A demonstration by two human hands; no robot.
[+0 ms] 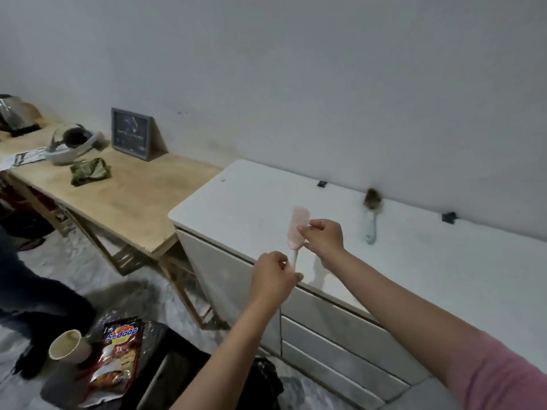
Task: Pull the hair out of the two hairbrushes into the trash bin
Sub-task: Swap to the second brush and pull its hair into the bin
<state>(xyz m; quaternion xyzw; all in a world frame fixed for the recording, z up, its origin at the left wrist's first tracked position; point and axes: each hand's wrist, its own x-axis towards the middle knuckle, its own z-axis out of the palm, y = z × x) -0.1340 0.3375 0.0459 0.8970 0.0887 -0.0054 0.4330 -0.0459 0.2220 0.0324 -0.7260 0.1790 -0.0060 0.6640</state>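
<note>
Nearest me the bin (183,365) waits on the floor. My left hand (273,278) pinches the pink brush (299,229) handle above the counter's (414,276) front edge, steadying it while my right hand (322,236) pinches at the bristles. The blue brush (371,216), hair-clogged, lies at the back edge.

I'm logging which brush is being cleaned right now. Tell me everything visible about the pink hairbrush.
The pink hairbrush is a slim paddle brush, plastic by the look, with a pale oblong head and a thin handle. It is held upright above the white cabinet's front edge, head up. The left hand pinches the handle's lower end; the right hand pinches at the head's right side. Hair on it is too faint to make out.
</note>
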